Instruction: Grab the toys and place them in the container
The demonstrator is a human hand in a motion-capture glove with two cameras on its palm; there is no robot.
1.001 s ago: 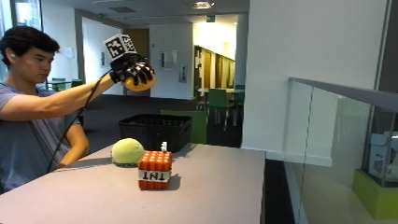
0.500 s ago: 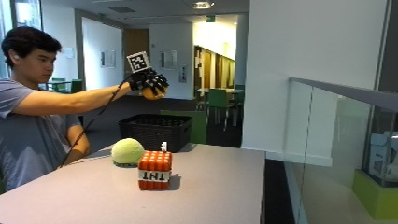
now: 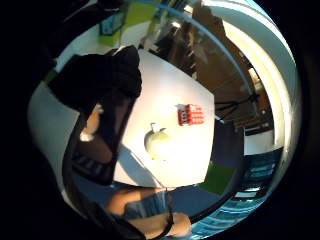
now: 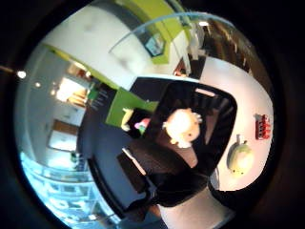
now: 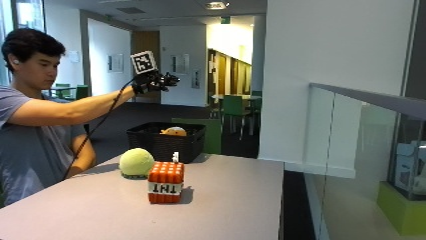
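the person's gloved right hand is raised on an outstretched arm, high above the black basket that stands at the table's far edge. its fingers are spread out straight and nothing is in them. an orange-yellow plush toy shows at the basket's rim, well below the fingers and apart from them; whether it rests on the bottom or is still in the air cannot be told from the outside view. in the thumb-side palm view the same toy, pale with small limbs, sits against the dark inside of the basket, with the glove's dark mass beside it. on the white table two toys are left: a green round plush and an orange tnt block with a white fuse on top. seen from the outside camera the block stands at about 4 o'clock from the green plush, just beside it, nearer the camera; the basket is at about 1 o'clock from the green plush, just behind it. the little-finger-side palm view shows the green plush and the tnt block apart on the table, with a gloved finger in front.
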